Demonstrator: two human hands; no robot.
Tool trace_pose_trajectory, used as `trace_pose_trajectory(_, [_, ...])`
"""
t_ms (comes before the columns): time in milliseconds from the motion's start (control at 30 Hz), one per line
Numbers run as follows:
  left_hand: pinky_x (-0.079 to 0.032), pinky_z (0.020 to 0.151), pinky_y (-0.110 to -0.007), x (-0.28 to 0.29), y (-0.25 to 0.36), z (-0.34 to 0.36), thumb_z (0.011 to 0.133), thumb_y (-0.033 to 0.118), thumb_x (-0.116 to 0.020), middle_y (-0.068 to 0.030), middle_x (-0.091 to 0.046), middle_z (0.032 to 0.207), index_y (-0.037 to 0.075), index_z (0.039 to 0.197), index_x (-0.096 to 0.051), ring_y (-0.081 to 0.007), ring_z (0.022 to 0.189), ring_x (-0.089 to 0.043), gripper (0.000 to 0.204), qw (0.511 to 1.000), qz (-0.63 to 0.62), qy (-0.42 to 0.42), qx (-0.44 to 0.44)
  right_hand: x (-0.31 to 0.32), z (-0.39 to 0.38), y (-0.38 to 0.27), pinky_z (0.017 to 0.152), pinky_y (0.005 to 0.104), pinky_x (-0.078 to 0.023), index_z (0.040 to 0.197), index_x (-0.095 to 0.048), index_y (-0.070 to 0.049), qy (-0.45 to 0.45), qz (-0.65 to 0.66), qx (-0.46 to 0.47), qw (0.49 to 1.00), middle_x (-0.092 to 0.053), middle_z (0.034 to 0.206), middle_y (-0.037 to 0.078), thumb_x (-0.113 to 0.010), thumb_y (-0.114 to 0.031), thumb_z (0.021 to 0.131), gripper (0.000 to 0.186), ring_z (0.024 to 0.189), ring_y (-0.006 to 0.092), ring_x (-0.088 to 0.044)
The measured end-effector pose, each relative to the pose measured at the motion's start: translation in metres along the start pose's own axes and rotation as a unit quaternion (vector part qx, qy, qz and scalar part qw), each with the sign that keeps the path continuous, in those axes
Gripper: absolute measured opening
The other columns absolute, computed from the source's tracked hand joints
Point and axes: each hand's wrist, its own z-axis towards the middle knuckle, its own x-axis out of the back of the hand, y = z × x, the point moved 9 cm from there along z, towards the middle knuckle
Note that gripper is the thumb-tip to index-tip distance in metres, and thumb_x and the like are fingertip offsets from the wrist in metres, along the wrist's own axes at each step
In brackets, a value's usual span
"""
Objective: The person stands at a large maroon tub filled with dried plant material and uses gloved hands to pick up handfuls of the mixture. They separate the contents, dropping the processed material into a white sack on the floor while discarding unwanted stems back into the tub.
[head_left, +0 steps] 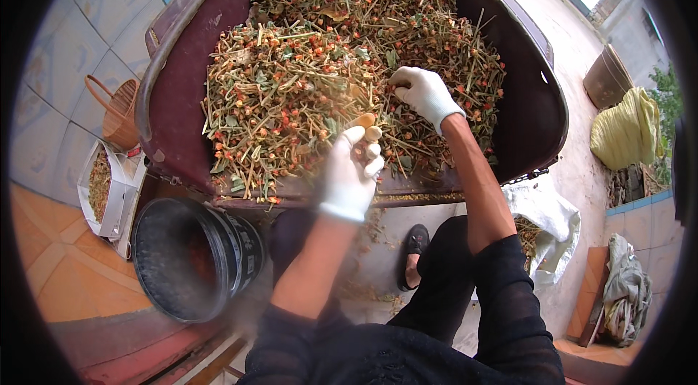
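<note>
A large heap of cut stems, leaves and small red-orange pods (291, 87) fills a dark maroon cart bed (174, 87) in front of me. My left hand (350, 173), in a white glove with yellow-brown fingertips, is over the heap's near edge. Its fingers are curled in, and whatever they hold is too small to make out. Farther right, my right hand (427, 94), also in a white glove, reaches into the middle of the heap. Its thumb and fingers are pinched together at the stems, and their tips are partly hidden.
A black bucket (243, 250) stands at the lower left, near a white bag (123, 199) and a brown wicker basket (125, 119). At the right are a white sack (556, 221) of plant matter, a yellow sack (627, 129) and a grey cloth bundle (627, 287).
</note>
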Motion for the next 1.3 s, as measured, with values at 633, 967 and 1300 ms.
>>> trace_pose_trajectory(633, [-0.037,0.041,-0.020,0.000,-0.005,0.006,0.097,0.014,-0.054,-0.0067,-0.067,0.085,0.002,0.112,-0.063,-0.0102,0.063,-0.055,0.021,0.997,0.060,-0.045,-0.007,0.036,-0.076,-0.004,0.045,0.0183,-0.031,0.121,-0.064,-0.006,-0.113,0.400,-0.139,0.899,-0.053,0.064,-0.006,-0.065,-0.020,0.091,0.033,0.054,0.0004,-0.047])
trace_pose_trajectory(967, [-0.035,0.040,-0.019,-0.007,-0.005,0.002,0.098,0.015,-0.054,-0.0050,-0.065,0.080,0.001,0.114,-0.062,-0.0081,0.058,-0.053,0.023,0.994,0.103,-0.039,-0.014,0.021,-0.074,-0.030,0.044,0.0180,-0.034,0.121,-0.062,-0.004,-0.122,0.375,-0.117,0.912,-0.053,0.067,-0.006,-0.064,-0.018,0.092,0.033,0.051,0.0012,-0.045])
trace_pose_trajectory(1300, [-0.035,0.038,-0.018,-0.009,0.000,0.000,0.096,0.014,-0.057,-0.0057,-0.065,0.079,0.002,0.113,-0.061,-0.0071,0.055,-0.054,0.021,0.988,0.143,-0.040,-0.044,0.021,-0.076,-0.037,0.048,0.0174,-0.040,0.122,-0.064,-0.009,-0.130,0.358,-0.114,0.918,-0.067,0.090,-0.002,-0.062,-0.016,0.093,0.030,0.056,0.0017,-0.054])
